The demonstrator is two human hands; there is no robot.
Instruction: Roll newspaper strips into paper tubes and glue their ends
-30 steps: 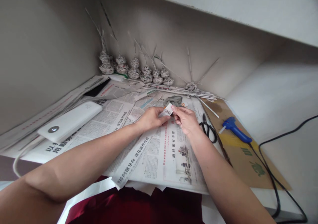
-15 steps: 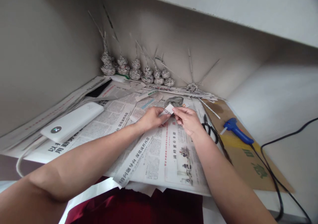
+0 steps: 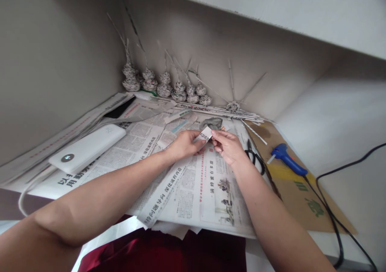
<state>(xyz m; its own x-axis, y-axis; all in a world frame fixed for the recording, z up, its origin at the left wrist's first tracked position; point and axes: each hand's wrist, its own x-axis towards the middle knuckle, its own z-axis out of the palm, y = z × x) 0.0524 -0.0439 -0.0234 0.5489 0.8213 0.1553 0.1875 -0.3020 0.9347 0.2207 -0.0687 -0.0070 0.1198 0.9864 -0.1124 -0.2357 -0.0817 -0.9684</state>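
Observation:
Between my two hands is a small piece of white paper (image 3: 206, 133) with black print on it. My left hand (image 3: 187, 144) pinches its left side between thumb and fingers. The thumb and forefinger of my right hand (image 3: 226, 144) close on its right corner. Both hands are just above the newspaper sheets (image 3: 187, 195) that cover the table. Right behind the paper piece lies a crumpled grey cloth (image 3: 212, 123). Black-handled scissors (image 3: 255, 157) rest beside my right wrist.
Woven paper gourd shapes (image 3: 164, 85) line the back wall, with a woven piece (image 3: 233, 106) and rolled paper sticks (image 3: 211, 111) nearby. A white power bank (image 3: 89, 147) lies left. On cardboard (image 3: 319, 199) at right is a blue glue gun (image 3: 288, 159) with a black cord (image 3: 331, 213).
The small paper piece has turned slightly, and more of its black print shows. Both hands keep nearly the same place and grip.

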